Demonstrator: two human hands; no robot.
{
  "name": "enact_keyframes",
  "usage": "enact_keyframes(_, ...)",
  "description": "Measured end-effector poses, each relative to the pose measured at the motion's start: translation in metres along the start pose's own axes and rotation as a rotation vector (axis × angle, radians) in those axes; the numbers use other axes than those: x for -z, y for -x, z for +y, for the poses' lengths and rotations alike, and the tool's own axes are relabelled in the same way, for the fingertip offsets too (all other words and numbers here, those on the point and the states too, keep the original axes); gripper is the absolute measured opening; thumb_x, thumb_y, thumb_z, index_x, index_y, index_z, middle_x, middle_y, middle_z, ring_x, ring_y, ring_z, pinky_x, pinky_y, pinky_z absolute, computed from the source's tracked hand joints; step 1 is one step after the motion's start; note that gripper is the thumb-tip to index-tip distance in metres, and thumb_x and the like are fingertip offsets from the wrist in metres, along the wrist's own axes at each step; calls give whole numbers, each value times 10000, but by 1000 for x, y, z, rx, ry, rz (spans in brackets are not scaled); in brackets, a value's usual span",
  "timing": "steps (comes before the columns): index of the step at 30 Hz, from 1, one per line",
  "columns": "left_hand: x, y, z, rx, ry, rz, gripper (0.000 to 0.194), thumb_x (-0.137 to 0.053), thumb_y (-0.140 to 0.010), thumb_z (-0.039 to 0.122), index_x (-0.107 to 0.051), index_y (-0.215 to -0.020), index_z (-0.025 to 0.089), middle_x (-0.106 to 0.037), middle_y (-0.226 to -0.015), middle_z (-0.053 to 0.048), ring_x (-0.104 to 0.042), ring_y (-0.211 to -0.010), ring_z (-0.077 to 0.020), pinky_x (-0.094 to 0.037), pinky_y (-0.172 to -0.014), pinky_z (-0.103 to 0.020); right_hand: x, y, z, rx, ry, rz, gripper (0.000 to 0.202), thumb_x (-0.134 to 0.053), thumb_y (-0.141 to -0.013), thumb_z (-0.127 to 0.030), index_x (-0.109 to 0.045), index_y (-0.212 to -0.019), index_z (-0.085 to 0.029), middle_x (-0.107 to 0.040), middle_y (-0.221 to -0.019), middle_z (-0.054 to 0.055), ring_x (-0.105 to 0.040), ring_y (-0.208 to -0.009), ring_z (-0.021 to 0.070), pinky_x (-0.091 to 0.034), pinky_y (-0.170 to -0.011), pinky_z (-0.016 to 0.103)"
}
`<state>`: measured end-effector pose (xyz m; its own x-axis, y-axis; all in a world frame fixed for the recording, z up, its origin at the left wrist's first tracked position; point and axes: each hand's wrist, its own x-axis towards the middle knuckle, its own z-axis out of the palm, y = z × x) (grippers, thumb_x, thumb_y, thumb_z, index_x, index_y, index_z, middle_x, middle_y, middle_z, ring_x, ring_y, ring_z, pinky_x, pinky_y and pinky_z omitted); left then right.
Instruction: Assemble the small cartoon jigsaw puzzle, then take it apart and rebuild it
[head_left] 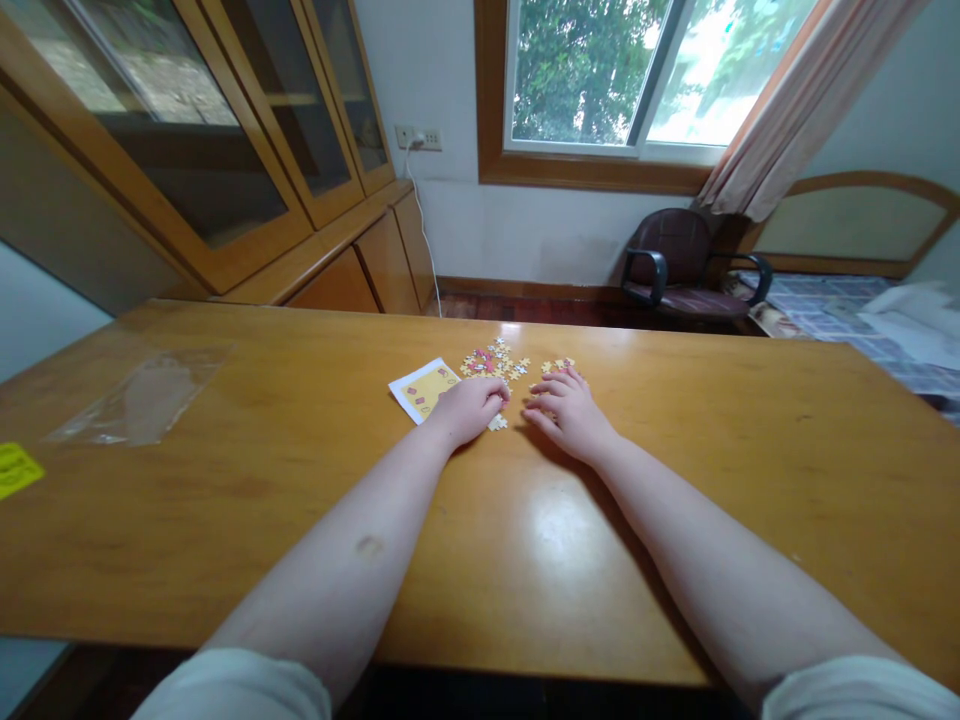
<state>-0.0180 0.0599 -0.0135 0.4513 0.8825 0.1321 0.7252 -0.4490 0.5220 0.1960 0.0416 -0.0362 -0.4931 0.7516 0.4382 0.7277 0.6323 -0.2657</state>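
A loose pile of small jigsaw puzzle pieces [499, 358], yellow, pink and white, lies on the wooden table near its far edge. My left hand [471, 408] rests over the corner of a yellow printed picture sheet [424, 388] with a white border. Its fingers are curled in at the near side of the pile, and what they hold, if anything, is hidden. Just below its fingertips lies a pale puzzle piece [498, 423]. To the right, my right hand [568, 412] has its fingers spread, close to a smaller group of pieces [553, 366].
On the table's left lie a clear plastic bag [150, 400] and a bright yellow label [16, 470]. Past the wooden table [480, 560] stand a glass-door cabinet [247, 150], a dark office chair [675, 260] and a bed [847, 310]. A white cord [424, 225] hangs from the wall socket.
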Motion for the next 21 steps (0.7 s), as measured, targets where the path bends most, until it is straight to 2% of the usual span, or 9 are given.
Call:
enact_keyframes(3, 1, -3, -6, 110, -25, 93, 298, -399, -845, 222, -686, -926, 224, -719, -970, -28, -635, -898, -209, -469, -772, -295, 1, 2, -6, 98, -16, -165, 348, -560, -890, -465, -674, -1174, -300, -586, -1294, 75, -421, -1263, 307, -264, -1089, 572)
enact_keyframes(5, 1, -4, -7, 214, -91, 85, 296, -400, -856, 234, -687, -926, 235, -721, -976, -36, -642, -894, -224, -473, -765, -309, 1, 4, -10, 124, -18, -261, 437, -558, -875, -518, -609, -1269, -335, -482, -1417, 83, -349, -1322, 344, -243, -1080, 611)
enact_keyframes(7, 2, -5, -7, 305, -172, 50, 301, -397, -868, 257, -691, -928, 236, -724, -960, -57, -648, -883, -244, -476, -751, -324, 2, 5, -12, 109, -21, -314, 452, -553, -866, -551, -606, -1270, -355, -445, -1448, 83, -323, -1338, 370, -212, -1072, 650)
enact_keyframes(9, 3, -6, -5, 370, -251, 19, 322, -383, -881, 289, -697, -909, 221, -725, -929, -89, -653, -863, -266, -476, -731, -338, 3, 5, -11, 88, -39, -329, 422, -553, -867, -546, -634, -1234, -353, -473, -1425, 78, -331, -1334, 372, -200, -1074, 658)
enact_keyframes(13, 7, -3, 0, 418, -359, -43, 355, -395, -875, 361, -701, -797, 199, -719, -835, -117, -658, -792, -291, -466, -674, -351, 5, 2, -7, 77, -99, -280, 316, -595, -861, -489, -710, -1094, -310, -581, -1302, 59, -380, -1306, 332, -204, -1101, 619)
enact_keyframes(16, 8, 0, 2, 285, -373, -39, 343, -408, -872, 367, -687, -757, 206, -712, -788, -96, -648, -746, -266, -450, -643, -330, 5, 1, -6, 86, -121, -234, 260, -645, -831, -462, -734, -985, -273, -628, -1228, 54, -432, -1263, 312, -205, -1112, 604)
enact_keyframes(19, 5, 2, 3, 17, -309, -60, 274, -440, -864, 327, -679, -793, 216, -710, -804, -57, -630, -730, -212, -440, -638, -286, 2, 1, -6, 97, -101, -204, 274, -674, -817, -422, -719, -1038, -266, -629, -1228, 65, -448, -1243, 311, -234, -1101, 601)
enact_keyframes(21, 3, 3, 3, -91, -258, -79, 219, -473, -838, 273, -685, -849, 222, -711, -858, -37, -624, -758, -190, -446, -660, -268, 0, 1, -7, 114, -73, -197, 274, -680, -820, -375, -711, -1078, -284, -624, -1241, 61, -447, -1240, 316, -253, -1087, 603)
